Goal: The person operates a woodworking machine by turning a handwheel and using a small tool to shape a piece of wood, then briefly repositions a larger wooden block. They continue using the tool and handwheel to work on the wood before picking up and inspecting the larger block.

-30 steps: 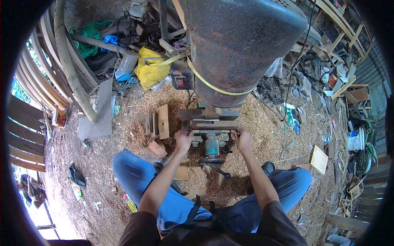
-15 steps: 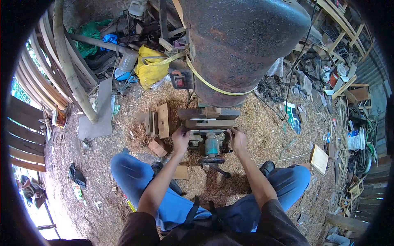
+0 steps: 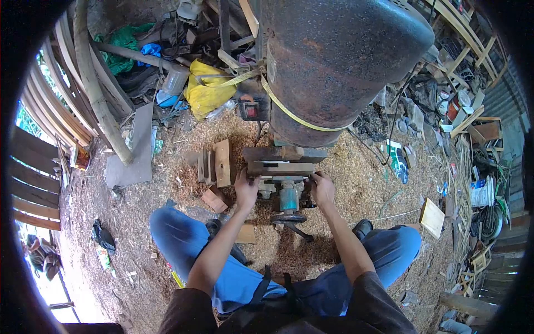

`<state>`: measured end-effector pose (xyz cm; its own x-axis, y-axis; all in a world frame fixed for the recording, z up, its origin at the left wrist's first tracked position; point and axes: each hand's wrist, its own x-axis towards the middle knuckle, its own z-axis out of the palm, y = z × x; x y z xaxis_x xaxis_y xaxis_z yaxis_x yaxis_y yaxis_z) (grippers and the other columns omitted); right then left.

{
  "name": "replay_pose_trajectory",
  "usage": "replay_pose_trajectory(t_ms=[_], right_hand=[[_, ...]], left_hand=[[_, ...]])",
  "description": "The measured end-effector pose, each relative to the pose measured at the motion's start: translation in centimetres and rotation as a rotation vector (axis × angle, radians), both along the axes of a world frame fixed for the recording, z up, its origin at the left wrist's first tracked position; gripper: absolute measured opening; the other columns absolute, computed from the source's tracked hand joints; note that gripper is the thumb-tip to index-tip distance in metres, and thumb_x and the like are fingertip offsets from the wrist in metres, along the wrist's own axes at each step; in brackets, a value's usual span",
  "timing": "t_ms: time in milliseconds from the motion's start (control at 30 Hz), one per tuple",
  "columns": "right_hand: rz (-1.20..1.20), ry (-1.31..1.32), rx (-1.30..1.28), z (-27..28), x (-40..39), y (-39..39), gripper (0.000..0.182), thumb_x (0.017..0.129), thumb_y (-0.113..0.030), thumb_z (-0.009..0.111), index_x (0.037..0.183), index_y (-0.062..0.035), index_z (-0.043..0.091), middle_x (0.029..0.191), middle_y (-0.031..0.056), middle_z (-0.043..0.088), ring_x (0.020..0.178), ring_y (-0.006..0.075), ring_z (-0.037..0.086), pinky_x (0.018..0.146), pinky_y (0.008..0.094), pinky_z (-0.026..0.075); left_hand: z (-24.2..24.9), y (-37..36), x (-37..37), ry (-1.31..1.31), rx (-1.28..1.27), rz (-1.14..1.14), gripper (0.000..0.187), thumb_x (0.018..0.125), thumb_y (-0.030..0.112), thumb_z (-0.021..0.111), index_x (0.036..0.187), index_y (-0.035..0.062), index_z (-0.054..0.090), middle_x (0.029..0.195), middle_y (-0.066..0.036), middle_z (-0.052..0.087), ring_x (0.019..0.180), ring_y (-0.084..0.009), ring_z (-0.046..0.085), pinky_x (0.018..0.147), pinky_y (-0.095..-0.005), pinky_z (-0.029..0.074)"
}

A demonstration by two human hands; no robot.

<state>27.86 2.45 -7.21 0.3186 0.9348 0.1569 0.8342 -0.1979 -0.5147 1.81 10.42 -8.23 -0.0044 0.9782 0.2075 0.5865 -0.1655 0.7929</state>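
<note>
A short wooden piece with a dark slot in its top face lies across the machine's vise area. My left hand grips its left end, with fingers bent at the near edge. At the right end, my right hand pinches the near corner between thumb and fingers. Directly behind that piece runs a darker wooden bar, under the large rusty machine head. Between my forearms stands a green screw housing with a round handwheel. The underside of the wooden piece is hidden.
Several wooden blocks stand left of the machine, and a reddish block lies nearer my left knee. A red switch is on the machine's left side. Wood shavings cover the floor. A cable runs on the right.
The wooden piece has shifted slightly and its slot shows more plainly. Both hands stay at its ends. The machine head appears a little farther right as the view moves.
</note>
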Motion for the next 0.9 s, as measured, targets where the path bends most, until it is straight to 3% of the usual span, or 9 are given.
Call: replay_pose_trajectory(t_ms=[100,167,200,233,267,333,400,700,900], right_hand=[[0.018,-0.034,0.004,-0.3,0.9,-0.2,0.02,0.084,-0.016,0.069,0.103,-0.0112,0.076,0.101,0.0131,0.069,0.099,0.0369,0.065,0.081,0.0441,0.053],[0.018,-0.038,-0.024,-0.6,1.6,-0.1,0.017,0.084,-0.015,0.069,0.099,-0.0115,0.076,0.102,0.0115,0.069,0.1,0.0352,0.064,0.084,0.044,0.052],[0.017,-0.043,-0.054,-0.8,2.0,-0.1,0.015,0.083,-0.015,0.069,0.096,-0.0118,0.076,0.103,0.0099,0.07,0.102,0.0334,0.064,0.087,0.044,0.051],[0.016,-0.048,-0.054,-1.1,2.3,-0.3,0.015,0.083,-0.015,0.069,0.096,-0.0118,0.076,0.103,0.0099,0.07,0.102,0.0334,0.064,0.087,0.044,0.051],[0.028,-0.135,-0.039,-0.7,2.2,-0.4,0.016,0.083,-0.014,0.069,0.098,-0.0121,0.075,0.105,0.009,0.07,0.105,0.032,0.062,0.092,0.0452,0.048],[0.04,-0.222,-0.023,0.0,1.8,-0.5,0.018,0.082,-0.013,0.069,0.1,-0.0124,0.073,0.107,0.008,0.069,0.108,0.0306,0.061,0.098,0.0464,0.045],[0.156,-0.269,0.018,1.2,1.2,-0.5,0.035,0.077,-0.008,0.068,0.112,-0.0105,0.068,0.114,0.0099,0.066,0.116,0.0319,0.056,0.105,0.0498,0.037],[0.18,-0.18,-0.121,0.1,1.2,0.1,0.038,0.079,-0.01,0.071,0.117,-0.0094,0.064,0.116,0.014,0.064,0.116,0.0336,0.058,0.103,0.0506,0.039],[0.147,-0.197,-0.207,0.3,1.5,0.0,0.05,0.077,-0.01,0.074,0.126,-0.0129,0.065,0.128,0.015,0.062,0.122,0.0335,0.056,0.104,0.0508,0.039]], left_hand=[[-1.1,0.6,-0.3,-0.085,0.041,-0.032,0.041,0.085,0.017,0.078,0.115,-0.0062,0.061,0.101,-0.023,0.069,0.093,-0.0395,0.069,0.082,-0.0425,0.055],[-0.8,0.4,-0.4,-0.003,0.1,-0.077,0.051,0.085,0.011,0.074,0.132,0.0002,0.056,0.109,-0.023,0.068,0.101,-0.0393,0.068,0.083,-0.0449,0.055],[-0.6,0.4,-0.2,-0.007,0.101,-0.078,0.051,0.085,0.011,0.074,0.132,0.0002,0.056,0.109,-0.023,0.068,0.101,-0.0393,0.068,0.083,-0.0449,0.055],[-0.4,0.3,-0.1,-0.118,-0.025,-0.081,0.05,0.086,0.009,0.073,0.132,0.0006,0.055,0.108,-0.023,0.069,0.1,-0.0401,0.068,0.083,-0.045,0.055],[-0.6,0.3,0.0,-0.228,-0.152,-0.084,0.049,0.086,0.008,0.072,0.132,0.001,0.055,0.108,-0.023,0.07,0.099,-0.0408,0.069,0.083,-0.0451,0.055],[-0.9,0.5,-0.2,-0.193,-0.11,-0.095,0.049,0.087,0.007,0.071,0.133,0.0012,0.055,0.105,-0.023,0.071,0.097,-0.0406,0.07,0.082,-0.0447,0.055],[-0.9,0.5,-0.3,-0.157,-0.069,-0.107,0.048,0.087,0.007,0.07,0.133,0.0015,0.055,0.103,-0.023,0.072,0.095,-0.0404,0.071,0.081,-0.0443,0.056],[0.3,0.7,-0.5,-0.043,-0.032,-0.108,0.043,0.088,0.008,0.07,0.129,0.0029,0.056,0.1,-0.023,0.072,0.098,-0.0406,0.07,0.078,-0.0457,0.056],[-0.8,1.1,-0.8,-0.074,-0.051,-0.137,0.043,0.087,0.009,0.07,0.128,0.0038,0.057,0.1,-0.022,0.073,0.097,-0.0408,0.07,0.079,-0.0467,0.056]])
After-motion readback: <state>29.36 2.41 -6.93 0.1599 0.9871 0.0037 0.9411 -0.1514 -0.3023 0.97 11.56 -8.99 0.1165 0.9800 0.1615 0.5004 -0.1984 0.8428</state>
